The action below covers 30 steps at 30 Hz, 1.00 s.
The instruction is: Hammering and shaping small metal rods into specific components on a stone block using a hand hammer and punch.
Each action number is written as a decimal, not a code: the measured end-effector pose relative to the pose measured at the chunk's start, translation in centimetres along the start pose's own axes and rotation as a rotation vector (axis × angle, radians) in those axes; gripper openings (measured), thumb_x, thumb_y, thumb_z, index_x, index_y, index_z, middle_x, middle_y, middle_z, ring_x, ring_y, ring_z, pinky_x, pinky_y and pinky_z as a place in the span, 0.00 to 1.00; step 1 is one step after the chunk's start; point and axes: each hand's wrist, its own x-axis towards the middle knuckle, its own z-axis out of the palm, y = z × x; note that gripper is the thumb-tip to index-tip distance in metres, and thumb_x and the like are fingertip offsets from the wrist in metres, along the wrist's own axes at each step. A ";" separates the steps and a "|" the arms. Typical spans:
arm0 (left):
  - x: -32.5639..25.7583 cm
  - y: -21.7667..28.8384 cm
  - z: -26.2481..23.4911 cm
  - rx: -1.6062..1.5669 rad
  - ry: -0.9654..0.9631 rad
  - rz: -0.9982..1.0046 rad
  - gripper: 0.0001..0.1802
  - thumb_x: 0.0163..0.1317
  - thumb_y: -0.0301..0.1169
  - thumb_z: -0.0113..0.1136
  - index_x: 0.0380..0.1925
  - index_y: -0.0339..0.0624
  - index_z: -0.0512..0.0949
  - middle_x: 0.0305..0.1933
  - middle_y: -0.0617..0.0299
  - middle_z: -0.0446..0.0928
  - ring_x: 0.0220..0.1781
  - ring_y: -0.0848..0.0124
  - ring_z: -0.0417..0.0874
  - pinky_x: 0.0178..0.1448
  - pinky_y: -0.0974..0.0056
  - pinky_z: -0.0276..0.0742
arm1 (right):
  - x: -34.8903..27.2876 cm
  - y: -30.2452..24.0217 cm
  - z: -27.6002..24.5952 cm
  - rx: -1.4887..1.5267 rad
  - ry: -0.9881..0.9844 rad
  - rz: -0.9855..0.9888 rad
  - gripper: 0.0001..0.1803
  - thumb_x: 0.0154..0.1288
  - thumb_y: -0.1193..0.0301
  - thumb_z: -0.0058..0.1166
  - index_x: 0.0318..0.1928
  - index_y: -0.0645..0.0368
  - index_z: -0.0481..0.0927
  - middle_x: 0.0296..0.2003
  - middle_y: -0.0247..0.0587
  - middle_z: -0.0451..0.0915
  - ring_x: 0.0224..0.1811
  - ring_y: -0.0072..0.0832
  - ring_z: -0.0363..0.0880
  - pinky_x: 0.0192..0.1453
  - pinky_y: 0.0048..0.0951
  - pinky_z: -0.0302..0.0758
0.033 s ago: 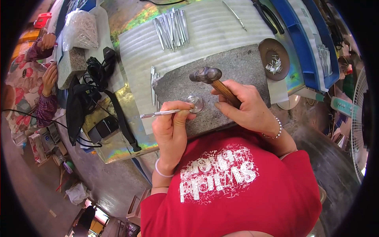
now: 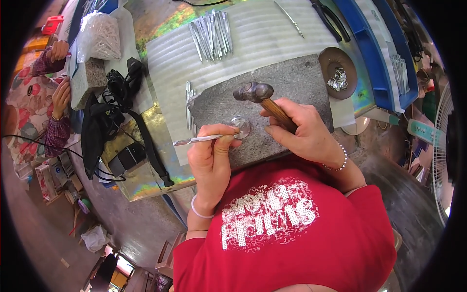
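My left hand (image 2: 211, 158) pinches a thin silver metal strip (image 2: 197, 140) that lies flat, its right end resting on a small round metal anvil (image 2: 242, 126). The anvil sits on a grey stone slab (image 2: 292, 92). My right hand (image 2: 304, 131) grips the wooden handle of a hammer (image 2: 255, 92), whose steel head hovers just above and behind the anvil. A few more strips (image 2: 188, 100) lie at the slab's left edge.
A row of finished silver strips (image 2: 211, 34) lies on a white corrugated sheet (image 2: 272, 34). A round dish with small metal pieces (image 2: 338, 73) sits right, blue trays (image 2: 374, 58) beyond. Black bag and cables (image 2: 109, 126) lie left. Another person's hands (image 2: 61, 95) work at far left.
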 end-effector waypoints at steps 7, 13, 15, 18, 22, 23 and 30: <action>0.1 0.2 0.1 0.088 -0.017 0.045 0.04 0.65 0.20 0.50 0.35 0.31 0.75 0.35 0.58 0.77 0.31 0.73 0.80 0.36 0.72 0.76 | -0.1 0.2 0.2 -0.009 0.017 -0.029 0.12 0.56 0.78 0.56 0.42 0.65 0.76 0.22 0.33 0.73 0.22 0.16 0.70 0.28 0.21 0.67; 0.0 0.0 0.3 0.379 -0.038 0.266 0.05 0.59 0.17 0.53 0.35 0.33 0.75 0.33 0.54 0.77 0.28 0.65 0.81 0.33 0.68 0.76 | -0.1 0.3 0.1 -0.028 0.031 -0.053 0.12 0.56 0.78 0.57 0.42 0.64 0.76 0.22 0.32 0.73 0.22 0.16 0.70 0.28 0.20 0.67; 0.1 0.6 0.8 0.611 -0.054 0.434 0.11 0.51 0.14 0.54 0.35 0.34 0.75 0.33 0.53 0.77 0.28 0.60 0.81 0.31 0.65 0.77 | -0.2 0.0 0.1 -0.037 0.034 -0.055 0.12 0.56 0.78 0.57 0.43 0.64 0.76 0.22 0.32 0.74 0.22 0.16 0.70 0.28 0.20 0.67; 0.0 1.0 0.7 0.740 -0.078 0.482 0.16 0.44 0.14 0.55 0.36 0.36 0.76 0.34 0.54 0.78 0.29 0.59 0.81 0.30 0.63 0.77 | -0.5 -1.7 -0.2 0.052 0.017 -0.182 0.13 0.53 0.77 0.60 0.41 0.65 0.77 0.22 0.32 0.74 0.22 0.15 0.71 0.28 0.19 0.67; 0.0 1.2 -0.3 0.832 -0.162 0.625 0.17 0.44 0.18 0.56 0.38 0.37 0.75 0.36 0.54 0.78 0.31 0.57 0.82 0.31 0.60 0.77 | -0.6 -5.2 -1.3 0.125 -0.284 -0.286 0.17 0.53 0.69 0.66 0.41 0.62 0.76 0.24 0.36 0.75 0.20 0.22 0.71 0.23 0.23 0.67; 0.2 0.6 -0.3 0.798 -0.244 0.546 0.17 0.46 0.20 0.56 0.40 0.36 0.74 0.39 0.51 0.78 0.32 0.55 0.82 0.31 0.59 0.78 | -0.2 -6.3 -1.0 0.022 -0.212 -0.454 0.15 0.52 0.71 0.65 0.38 0.61 0.76 0.27 0.39 0.76 0.22 0.28 0.75 0.25 0.27 0.71; 0.5 2.4 -1.1 0.644 -0.359 0.495 0.25 0.45 0.34 0.65 0.42 0.33 0.70 0.42 0.45 0.74 0.32 0.51 0.81 0.30 0.60 0.78 | 0.8 -7.7 0.7 -0.179 -0.169 -0.685 0.12 0.48 0.74 0.64 0.34 0.60 0.78 0.23 0.39 0.76 0.22 0.34 0.78 0.21 0.27 0.71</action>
